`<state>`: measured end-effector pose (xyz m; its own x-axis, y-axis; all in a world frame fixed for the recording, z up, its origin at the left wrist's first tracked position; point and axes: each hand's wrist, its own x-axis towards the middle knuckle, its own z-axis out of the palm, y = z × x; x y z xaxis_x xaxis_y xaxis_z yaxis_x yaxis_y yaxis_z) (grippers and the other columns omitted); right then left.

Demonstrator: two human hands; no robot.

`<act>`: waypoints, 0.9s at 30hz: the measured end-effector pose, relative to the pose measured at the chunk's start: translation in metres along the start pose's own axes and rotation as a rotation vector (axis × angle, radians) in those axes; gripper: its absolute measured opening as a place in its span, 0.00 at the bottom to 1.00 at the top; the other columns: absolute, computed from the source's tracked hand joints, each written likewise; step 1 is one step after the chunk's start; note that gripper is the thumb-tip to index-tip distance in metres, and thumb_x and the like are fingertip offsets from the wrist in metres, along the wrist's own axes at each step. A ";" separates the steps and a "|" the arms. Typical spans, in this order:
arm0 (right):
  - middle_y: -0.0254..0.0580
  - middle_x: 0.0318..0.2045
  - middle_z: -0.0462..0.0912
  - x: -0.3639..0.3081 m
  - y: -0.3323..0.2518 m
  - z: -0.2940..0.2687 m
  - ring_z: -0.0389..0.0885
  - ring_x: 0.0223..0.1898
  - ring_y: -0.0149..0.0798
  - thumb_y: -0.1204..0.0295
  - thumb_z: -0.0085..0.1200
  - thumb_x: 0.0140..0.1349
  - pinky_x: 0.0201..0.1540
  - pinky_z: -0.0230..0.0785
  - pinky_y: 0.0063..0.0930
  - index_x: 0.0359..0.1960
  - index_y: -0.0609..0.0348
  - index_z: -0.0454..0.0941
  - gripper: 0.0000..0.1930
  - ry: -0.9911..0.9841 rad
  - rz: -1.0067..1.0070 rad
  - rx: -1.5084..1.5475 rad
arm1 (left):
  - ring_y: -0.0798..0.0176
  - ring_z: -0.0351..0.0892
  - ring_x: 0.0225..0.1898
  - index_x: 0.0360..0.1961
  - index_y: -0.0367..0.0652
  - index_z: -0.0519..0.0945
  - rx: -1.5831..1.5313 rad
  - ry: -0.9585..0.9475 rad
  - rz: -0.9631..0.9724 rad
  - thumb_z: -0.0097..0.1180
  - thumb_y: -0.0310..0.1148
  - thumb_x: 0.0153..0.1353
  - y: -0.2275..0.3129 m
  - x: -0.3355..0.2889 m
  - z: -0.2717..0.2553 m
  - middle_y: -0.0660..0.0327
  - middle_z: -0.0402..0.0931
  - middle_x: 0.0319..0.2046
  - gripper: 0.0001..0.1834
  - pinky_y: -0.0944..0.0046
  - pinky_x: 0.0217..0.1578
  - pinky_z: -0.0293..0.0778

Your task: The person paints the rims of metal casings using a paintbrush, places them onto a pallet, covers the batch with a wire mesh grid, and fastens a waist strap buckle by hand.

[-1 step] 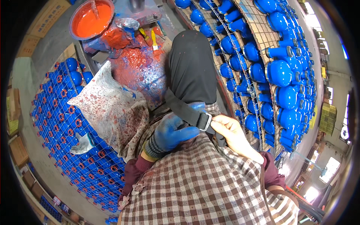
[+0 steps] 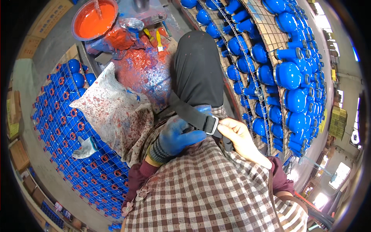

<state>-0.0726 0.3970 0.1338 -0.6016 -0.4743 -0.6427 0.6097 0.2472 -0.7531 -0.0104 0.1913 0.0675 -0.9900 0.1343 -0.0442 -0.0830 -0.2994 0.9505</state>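
Note:
A wide black strap (image 2: 189, 113) runs slantwise across my lap and passes through a metal buckle (image 2: 211, 125). My left hand (image 2: 176, 137), in a blue-stained glove with a grey cuff, is closed round the strap, its thumb in front and its fingers partly hidden behind. Bare, my right hand (image 2: 236, 134) pinches the buckle's right edge between thumb and forefinger; the other fingers curl in. Below the buckle hangs a darker strap end (image 2: 226, 144), close to the right hand. My black-covered knee (image 2: 199, 62) lies just beyond, and a checked apron (image 2: 185, 185) covers my lap.
A basin of orange paint (image 2: 94, 23) stands at the far left, with yellow-handled brushes (image 2: 159, 41) on a paint-smeared surface. Blue-painted parts fill a rack (image 2: 270, 34) on the right and a wire-mesh rack (image 2: 77, 127) on the left. A spattered cloth (image 2: 116, 108) lies between.

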 end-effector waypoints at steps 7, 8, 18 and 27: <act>0.22 0.30 0.77 0.003 0.007 -0.004 0.68 0.31 0.14 0.71 0.52 0.67 0.35 0.60 0.11 0.46 0.62 0.77 0.10 -0.044 -0.004 0.066 | 0.53 0.80 0.33 0.43 0.37 0.79 0.578 -0.085 0.375 0.67 0.35 0.49 -0.001 0.006 0.001 0.56 0.78 0.33 0.21 0.58 0.37 0.75; 0.22 0.29 0.76 0.005 0.014 -0.005 0.67 0.30 0.14 0.71 0.51 0.68 0.33 0.60 0.11 0.49 0.62 0.75 0.11 -0.004 -0.023 0.100 | 0.53 0.80 0.33 0.43 0.37 0.79 0.578 -0.083 0.374 0.67 0.35 0.49 -0.003 0.006 0.000 0.56 0.78 0.33 0.21 0.58 0.37 0.75; 0.27 0.23 0.75 0.004 0.006 0.009 0.70 0.25 0.17 0.71 0.48 0.70 0.30 0.62 0.14 0.54 0.61 0.70 0.14 0.070 -0.053 0.080 | 0.55 0.75 0.23 0.36 0.35 0.76 0.639 0.005 0.466 0.65 0.34 0.53 -0.026 0.008 -0.001 0.57 0.74 0.24 0.16 0.60 0.23 0.71; 0.30 0.23 0.77 0.012 0.022 0.007 0.69 0.23 0.18 0.71 0.51 0.68 0.27 0.60 0.13 0.36 0.61 0.73 0.06 0.145 -0.035 0.044 | 0.54 0.79 0.31 0.43 0.37 0.76 0.597 0.275 0.363 0.70 0.40 0.48 -0.018 0.012 -0.003 0.54 0.79 0.35 0.25 0.59 0.35 0.76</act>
<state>-0.0626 0.3910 0.1105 -0.6891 -0.3536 -0.6325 0.6076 0.1938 -0.7703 -0.0215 0.1953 0.0487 -0.9425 -0.1399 0.3033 0.2531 0.2936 0.9218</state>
